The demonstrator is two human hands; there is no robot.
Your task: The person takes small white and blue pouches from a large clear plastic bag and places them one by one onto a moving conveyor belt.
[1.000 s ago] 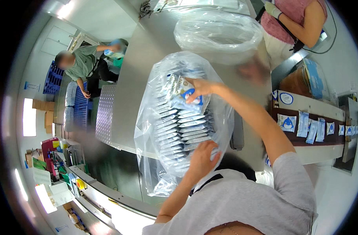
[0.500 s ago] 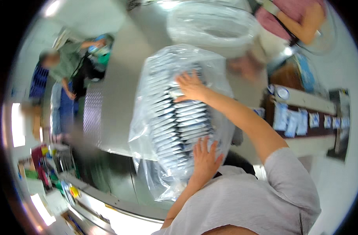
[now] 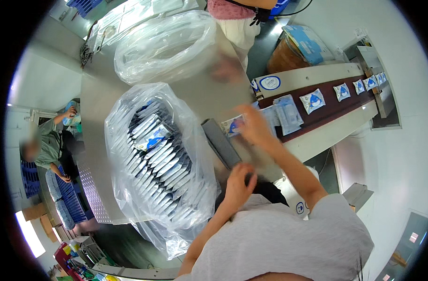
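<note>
A blue-and-white packet (image 3: 230, 126) was at the worktop (image 3: 96, 103), just left of the right hand (image 3: 255, 125), the nearer one; its long axis was unclear. Blur hid whether that hand gripped it. The left hand (image 3: 241, 182) curled loosely near the grey block (image 3: 221, 144), any hold unclear. The packet-filled clear plastic bag (image 3: 118, 140) lay left of both, slanting lower-right.
</note>
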